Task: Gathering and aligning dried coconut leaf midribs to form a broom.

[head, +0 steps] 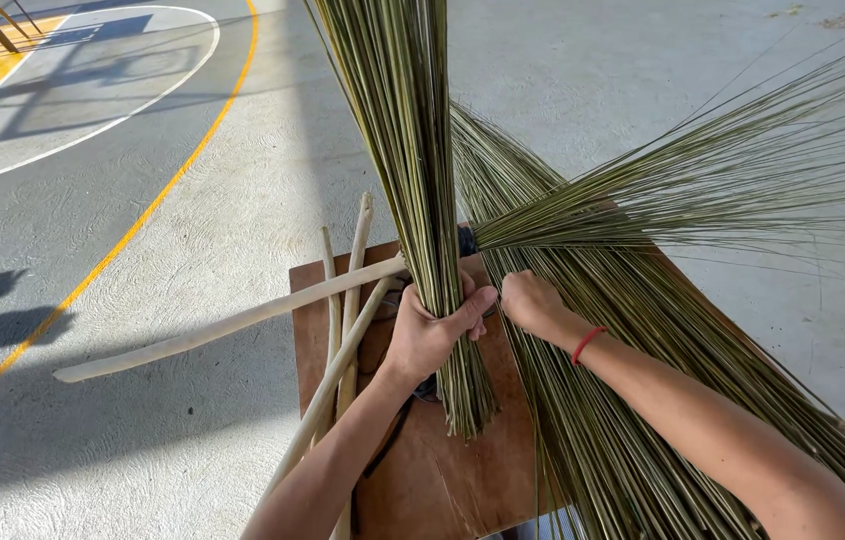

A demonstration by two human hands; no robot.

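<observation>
Left hand (433,335) clenched an upright bundle of green stalks (408,150) over the brown bench (443,470). Right hand (535,303) gripped a second sheaf (703,190) fanning right. Neither bundle appeared bound; wooden sticks (243,322) lay unattached at left.

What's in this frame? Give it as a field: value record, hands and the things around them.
left hand: left hand wrapped around an upright bundle of green stalks
right hand: right hand closed on a second stalk bundle fanning out to the right
wrist: red band on the right wrist
surface: brown board
on board: loose stalk pile under the right arm
beside: pale wooden sticks lying crossed, left of the hands
floor: grey concrete floor with painted court lines
</observation>
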